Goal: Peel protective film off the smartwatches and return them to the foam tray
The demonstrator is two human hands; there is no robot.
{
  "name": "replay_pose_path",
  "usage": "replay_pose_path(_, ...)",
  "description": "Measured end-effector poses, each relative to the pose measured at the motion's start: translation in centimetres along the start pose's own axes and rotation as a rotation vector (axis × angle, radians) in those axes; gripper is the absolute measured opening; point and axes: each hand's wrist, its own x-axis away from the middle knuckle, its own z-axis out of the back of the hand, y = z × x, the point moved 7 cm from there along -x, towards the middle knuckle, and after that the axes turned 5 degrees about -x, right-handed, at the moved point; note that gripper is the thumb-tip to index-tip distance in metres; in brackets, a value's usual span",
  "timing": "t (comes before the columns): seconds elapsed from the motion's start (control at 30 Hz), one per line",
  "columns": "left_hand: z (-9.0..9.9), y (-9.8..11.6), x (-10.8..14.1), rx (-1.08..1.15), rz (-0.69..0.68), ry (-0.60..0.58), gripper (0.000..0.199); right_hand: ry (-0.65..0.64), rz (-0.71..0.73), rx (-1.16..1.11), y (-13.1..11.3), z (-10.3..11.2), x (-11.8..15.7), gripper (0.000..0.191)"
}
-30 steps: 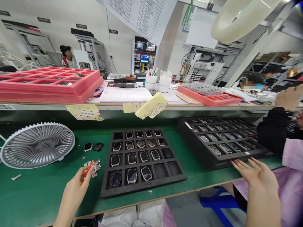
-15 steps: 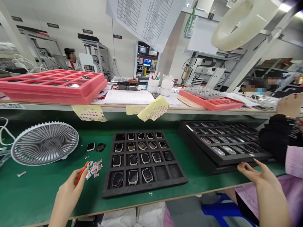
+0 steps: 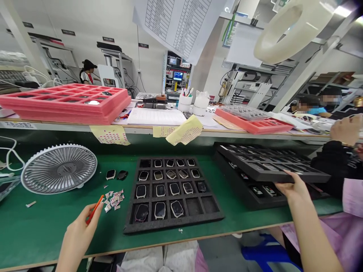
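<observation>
Your right hand [image 3: 293, 190] clamped on front edge of black foam tray [image 3: 269, 170], held above second tray [image 3: 279, 202]; left hand [image 3: 76, 238] pinched orange tool [image 3: 94, 209], probably tweezers, paper scraps [image 3: 113, 200] just beyond it.

Bright, even indoor light falls from above, with a ceiling lamp [image 3: 343, 11] glaring white in the top right corner; shadows stay faint, and the wide lens bows the bench [image 3: 51, 226] toward the edges.

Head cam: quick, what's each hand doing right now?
Left hand: closed, holding a thin orange tool.
Right hand: closed, holding the front edge of the upper black foam tray.
</observation>
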Motion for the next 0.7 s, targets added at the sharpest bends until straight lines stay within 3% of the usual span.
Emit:
replay_pose_path(0.1, 0.1, 0.1, 0.1, 0.004, -0.007, 0.011, 0.035, 0.041, -0.159, -0.104, 2.5, -0.5, 1.8, 0.014)
replay_pose_path(0.33, 0.2, 0.5, 0.5, 0.017, 0.009, -0.007, 0.043, -0.146, -0.153, -0.181, 5.3, -1.2, 6.7, 0.012)
replay_pose_path(0.5, 0.3, 1.6, 0.8, 0.036, -0.044, 0.022, 0.041, -0.255, -0.222, -0.059, 7.7, -0.8, 12.1, 0.014)
replay_pose_path(0.7, -0.1, 2.3, 1.4, 0.072, -0.09, 0.028, 0.041, -0.369, -0.314, 0.056, 13.1, -1.7, 19.0, 0.016)
